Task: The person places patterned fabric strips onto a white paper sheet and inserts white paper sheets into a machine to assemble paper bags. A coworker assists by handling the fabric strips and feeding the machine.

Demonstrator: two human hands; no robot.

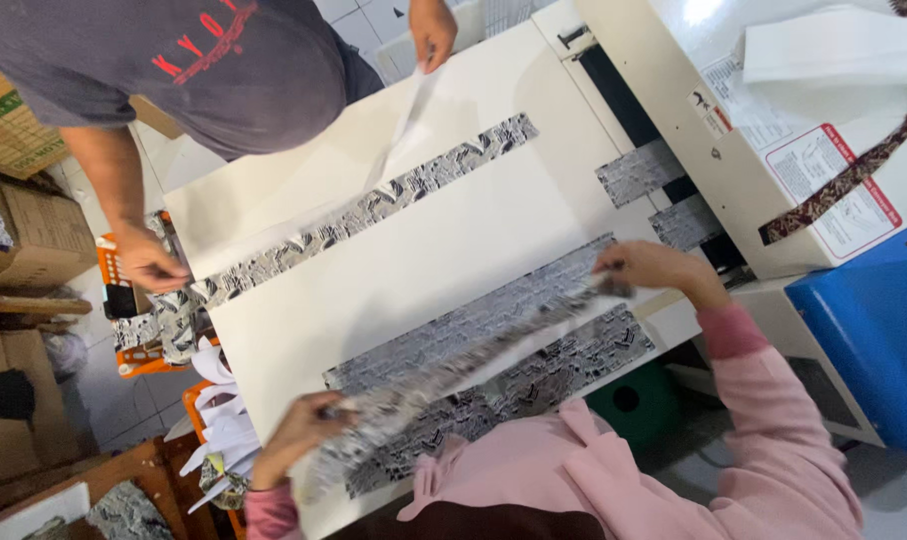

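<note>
My left hand (302, 432) and my right hand (652, 270) each grip one end of a long black-and-white patterned fabric strip (454, 365), stretched and blurred just above the white table (444, 250). Two similar patterned strips (494, 310) lie flat on the table under it, near my edge. Across the table a person in a grey shirt presses one hand (149, 262) on the end of another patterned strip (374, 205). Their other hand (432, 30) lifts a thin white strip (399, 125) off it.
A white machine (734, 150) stands at the table's right end with two patterned pieces (642, 172) at its mouth and a brown patterned band (839, 180) on top. A blue box (864, 330) sits beside it. Cardboard boxes (14, 200) and orange crates (139, 350) of strips stand left.
</note>
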